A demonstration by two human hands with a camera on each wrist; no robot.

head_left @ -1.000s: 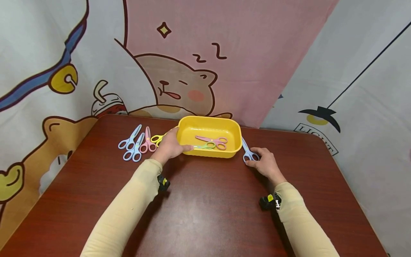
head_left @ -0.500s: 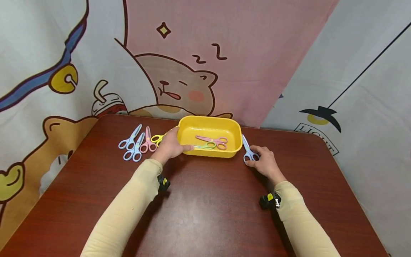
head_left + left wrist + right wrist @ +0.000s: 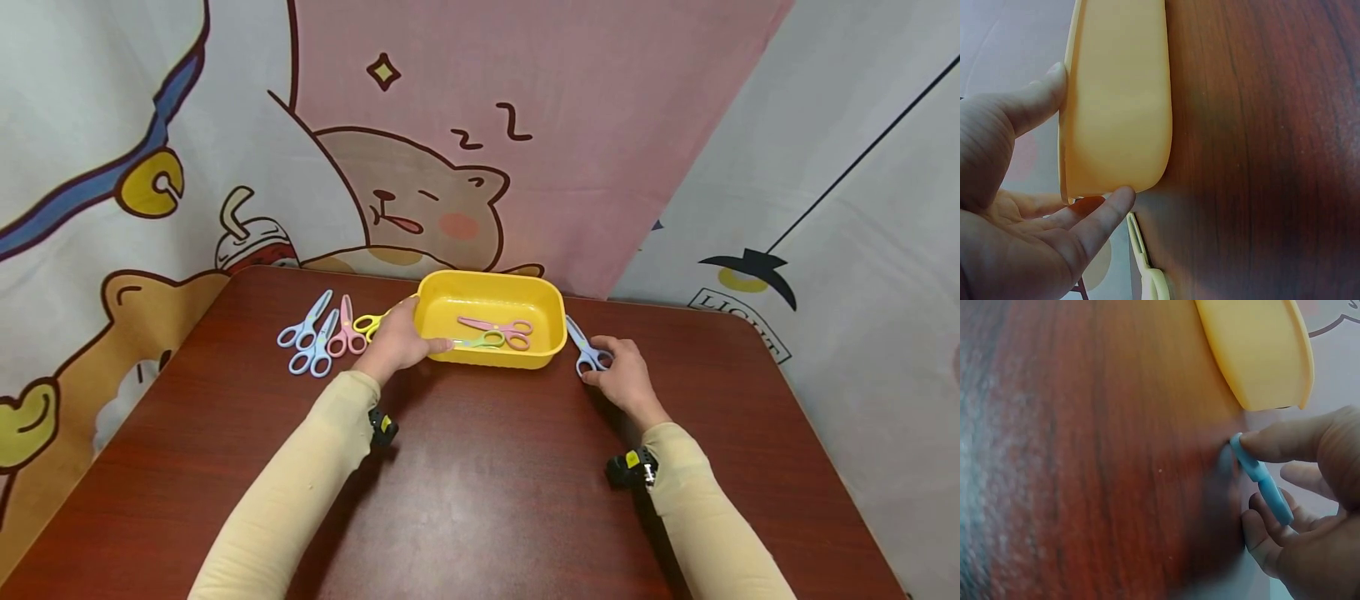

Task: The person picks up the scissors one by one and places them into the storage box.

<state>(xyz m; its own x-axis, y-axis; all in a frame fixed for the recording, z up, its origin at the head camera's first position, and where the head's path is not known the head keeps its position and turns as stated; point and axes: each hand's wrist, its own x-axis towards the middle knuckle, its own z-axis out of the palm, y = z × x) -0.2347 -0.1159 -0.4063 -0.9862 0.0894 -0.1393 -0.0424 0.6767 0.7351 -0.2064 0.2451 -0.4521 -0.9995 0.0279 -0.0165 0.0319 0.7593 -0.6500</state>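
**Blue scissors pinched beside yellow tub, tub steadied at the other end**

The blue scissors are found on the wooden table, just beside the right end of the yellow tub, blades pointed away from the person. The handle end is pinched by the right hand; in the wrist view a blue loop is seen nipped between curled thumb and fingers, lifted a little off the wood at that end. The tub's left end is held by the left hand, thumb laid along the near rim, fingers curled round the corner.

Handling, judged: the scissors look small, plastic-handled, light and stiff; little force should be needed. The smooth loops could be slippery on a shallow pinch, so a hold through or round the handle rings is best, blades left free. The blades appear short and blunt-tipped, low risk. They lie flat, so an edge must be tipped up before a firm hold is had.

The tub is moulded plastic, glossy, rounded corners, thin rolled rim, likely light and apt to slide on the polished tabletop unless held. Pink scissors and green scissors lie inside it. More pastel scissors lie in a row to the left, a yellow pair touching or nearly touching the left hand. A printed cartoon cloth hangs behind.
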